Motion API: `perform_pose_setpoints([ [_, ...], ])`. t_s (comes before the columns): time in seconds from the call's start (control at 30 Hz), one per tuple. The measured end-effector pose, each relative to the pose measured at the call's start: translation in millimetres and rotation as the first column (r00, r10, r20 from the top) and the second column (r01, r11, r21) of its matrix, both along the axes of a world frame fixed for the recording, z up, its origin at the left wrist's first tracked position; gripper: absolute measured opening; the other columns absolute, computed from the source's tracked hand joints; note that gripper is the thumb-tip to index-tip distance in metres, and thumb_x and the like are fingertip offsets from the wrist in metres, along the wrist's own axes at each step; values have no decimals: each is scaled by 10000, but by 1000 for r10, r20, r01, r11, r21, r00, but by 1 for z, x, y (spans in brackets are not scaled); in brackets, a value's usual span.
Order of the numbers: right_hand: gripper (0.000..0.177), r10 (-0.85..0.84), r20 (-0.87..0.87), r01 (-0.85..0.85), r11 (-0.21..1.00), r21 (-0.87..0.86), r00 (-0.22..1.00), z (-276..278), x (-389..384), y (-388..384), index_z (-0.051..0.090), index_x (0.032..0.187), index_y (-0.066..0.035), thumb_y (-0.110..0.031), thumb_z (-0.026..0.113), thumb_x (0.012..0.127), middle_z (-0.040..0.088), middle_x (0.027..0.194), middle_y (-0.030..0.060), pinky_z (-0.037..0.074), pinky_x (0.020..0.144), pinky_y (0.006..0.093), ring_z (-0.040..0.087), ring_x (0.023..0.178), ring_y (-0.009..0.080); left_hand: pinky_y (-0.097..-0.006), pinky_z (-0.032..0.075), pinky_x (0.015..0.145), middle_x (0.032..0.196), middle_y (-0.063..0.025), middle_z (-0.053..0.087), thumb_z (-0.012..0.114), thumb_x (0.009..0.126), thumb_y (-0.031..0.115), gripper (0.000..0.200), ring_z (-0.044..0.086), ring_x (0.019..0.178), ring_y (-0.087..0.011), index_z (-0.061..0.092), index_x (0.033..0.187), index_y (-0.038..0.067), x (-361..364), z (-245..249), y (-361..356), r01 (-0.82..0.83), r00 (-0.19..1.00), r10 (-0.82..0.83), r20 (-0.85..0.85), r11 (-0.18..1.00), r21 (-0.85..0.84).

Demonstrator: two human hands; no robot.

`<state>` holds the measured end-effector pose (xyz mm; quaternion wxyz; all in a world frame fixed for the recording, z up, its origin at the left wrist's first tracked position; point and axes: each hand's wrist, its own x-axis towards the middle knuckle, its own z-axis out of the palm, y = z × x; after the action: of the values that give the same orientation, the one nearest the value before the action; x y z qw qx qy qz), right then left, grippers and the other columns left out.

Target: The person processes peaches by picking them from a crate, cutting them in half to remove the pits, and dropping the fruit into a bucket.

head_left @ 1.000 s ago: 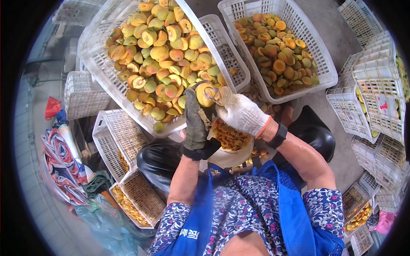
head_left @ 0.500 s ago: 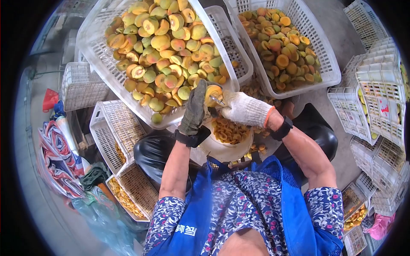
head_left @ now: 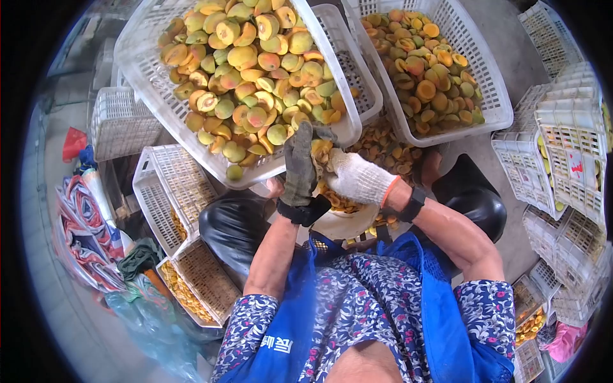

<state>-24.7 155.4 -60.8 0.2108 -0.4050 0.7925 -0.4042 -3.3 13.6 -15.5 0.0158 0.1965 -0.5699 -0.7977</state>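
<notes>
My left hand (head_left: 299, 163), in a dark, dirty glove, is closed around a halved peach (head_left: 321, 152), with the fingers curled behind the fruit. Close against it is my right hand (head_left: 363, 177), in a white knitted glove with an orange cuff. Its fingers are closed; the thin metal pitting tool seen in them a moment before is now mostly hidden by the fruit and gloves. Under both hands stands a white bucket (head_left: 338, 225) holding orange fruit pieces. Just beyond my left hand, a large white crate (head_left: 142, 76) holds many peach halves (head_left: 242, 57).
Another crate (head_left: 495, 83) of fruit halves stands at the back right. Fruit scraps (head_left: 383, 150) lie on the floor between the crates. Stacked white baskets (head_left: 571, 140) line the right side. At left are tilted baskets (head_left: 204, 274) and crumpled plastic bags (head_left: 153, 332).
My left hand has shifted slightly right and its fingers have curled over the peach half. My right hand has moved a little closer in, covering the metal tool.
</notes>
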Motion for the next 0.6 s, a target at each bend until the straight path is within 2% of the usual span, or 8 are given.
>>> perform_pose_setpoints([
  [0.03, 270, -7, -3, 7, 1000, 2, 1000, 13, -5, 1, 607, 1011, 30, -187, 554, 859, 641, 912, 205, 519, 647, 393, 629, 707, 338, -308, 511, 758, 868, -74, 648, 471, 1008, 351, 385, 622, 800, -166, 629, 913, 13, 0, 0, -3, 68, 997, -66, 32, 996, -62],
  [0.13, 232, 82, 798, -120, 993, -12, 597, 47, -19, 12, 618, 958, 35, -150, 560, 831, 633, 800, 136, 509, 622, 349, 606, 666, 241, -313, 498, 779, 868, -91, 651, 480, 1004, 310, 380, 613, 806, -168, 638, 866, -6, 5, -3, -15, 233, 970, -235, -68, 972, -29],
  [0.23, 264, 323, 582, -311, 942, -124, 746, 23, -11, 7, 621, 960, 38, -176, 522, 839, 646, 801, 165, 510, 632, 373, 617, 690, 252, -320, 491, 787, 855, -104, 644, 472, 1004, 289, 385, 607, 820, -176, 630, 863, -32, 13, 4, -26, 397, 908, -409, -85, 908, -134],
  [0.3, 264, 83, 679, -232, 964, 131, 730, 37, -2, -3, 620, 903, 37, -203, 524, 844, 651, 795, 198, 512, 644, 406, 629, 706, 332, -317, 483, 783, 844, -94, 636, 470, 1004, 272, 370, 596, 815, -170, 624, 860, -32, 21, -3, -29, 353, 901, -399, -174, 903, -243],
  [0.37, 288, 225, 251, -266, 953, 143, 942, 31, 9, -7, 624, 880, 42, -224, 522, 843, 644, 776, 218, 507, 651, 415, 620, 679, 349, -305, 477, 767, 837, -81, 630, 475, 1002, 271, 366, 583, 797, -159, 619, 852, -30, 29, 0, -29, 344, 902, -401, -159, 891, -294],
  [0.43, 318, 179, 332, -248, 952, 178, 926, 36, 13, -7, 629, 875, 52, -250, 535, 838, 623, 705, 176, 505, 625, 390, 606, 617, 275, -293, 476, 752, 830, -70, 627, 473, 1004, 265, 362, 577, 783, -150, 621, 855, -31, 39, -10, -30, 367, 915, -402, -29, 861, -353],
  [0.5, 346, 82, 798, -272, 957, 105, 597, 51, 9, -2, 631, 896, 59, -271, 549, 833, 603, 677, 132, 500, 596, 367, 587, 601, 215, -287, 477, 738, 825, -74, 633, 469, 1008, 255, 361, 578, 771, -146, 621, 847, -29, 42, -7, -29, 369, 914, -405, -28, 858, -356],
  [0.6, 354, 135, 795, -314, 947, 73, 592, 51, 7, -1, 639, 911, 61, -272, 547, 830, 627, 699, 150, 501, 583, 380, 605, 603, 226, -286, 481, 719, 823, -80, 639, 464, 1011, 263, 374, 580, 757, -145, 624, 838, -28, 41, 2, -25, 415, 899, -437, -17, 864, -284],
])
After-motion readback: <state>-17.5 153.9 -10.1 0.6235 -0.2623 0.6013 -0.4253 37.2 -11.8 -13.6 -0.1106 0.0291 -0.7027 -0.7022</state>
